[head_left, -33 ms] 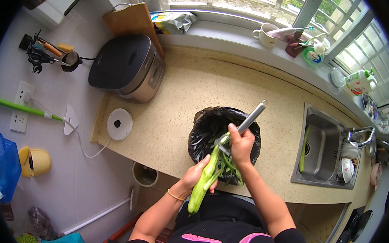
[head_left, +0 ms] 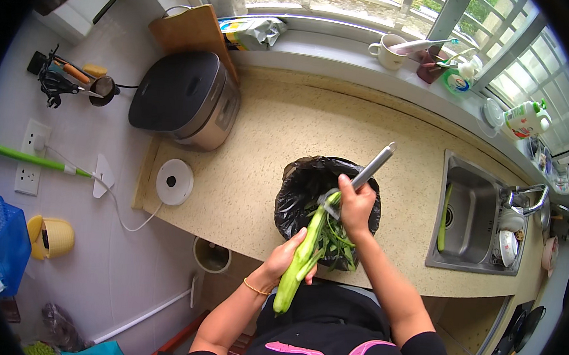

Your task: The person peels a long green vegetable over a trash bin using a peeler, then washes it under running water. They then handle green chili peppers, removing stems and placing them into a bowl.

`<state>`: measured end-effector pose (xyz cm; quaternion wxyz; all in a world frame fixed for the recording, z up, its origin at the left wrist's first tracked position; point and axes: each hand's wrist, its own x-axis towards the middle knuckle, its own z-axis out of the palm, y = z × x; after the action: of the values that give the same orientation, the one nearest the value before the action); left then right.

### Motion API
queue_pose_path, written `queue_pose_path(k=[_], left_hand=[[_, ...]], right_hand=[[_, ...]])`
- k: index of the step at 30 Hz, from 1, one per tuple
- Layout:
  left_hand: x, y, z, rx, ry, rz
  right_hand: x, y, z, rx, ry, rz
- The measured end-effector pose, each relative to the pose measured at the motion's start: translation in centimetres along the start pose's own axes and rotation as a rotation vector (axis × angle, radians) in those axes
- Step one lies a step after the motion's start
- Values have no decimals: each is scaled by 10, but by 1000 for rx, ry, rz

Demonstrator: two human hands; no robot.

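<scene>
Left hand (head_left: 287,257) at 6 o'clock, fingers wrapped round pale green vegetable stalk (head_left: 302,258), held slanting over black-lined bin (head_left: 297,185). Right hand (head_left: 356,205) just beyond, fingers closed on metal peeler (head_left: 372,168), blade against stalk top. Bin on speckled worktop (head_left: 260,143); rice cooker (head_left: 184,98) at 10 o'clock, sink (head_left: 470,217) at 3.
</scene>
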<state>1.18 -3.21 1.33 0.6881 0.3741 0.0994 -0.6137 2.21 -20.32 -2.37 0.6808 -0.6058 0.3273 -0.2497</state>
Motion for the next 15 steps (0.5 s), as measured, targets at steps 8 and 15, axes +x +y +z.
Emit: queue_pose_path(k=[8,15], left_hand=[[-5,9,-7,-113,-99,165],[2,11,-2,-45,49,95]], right_hand=[[47,2,-11,23,59,32],[-47,-49,23,206,-272,237]])
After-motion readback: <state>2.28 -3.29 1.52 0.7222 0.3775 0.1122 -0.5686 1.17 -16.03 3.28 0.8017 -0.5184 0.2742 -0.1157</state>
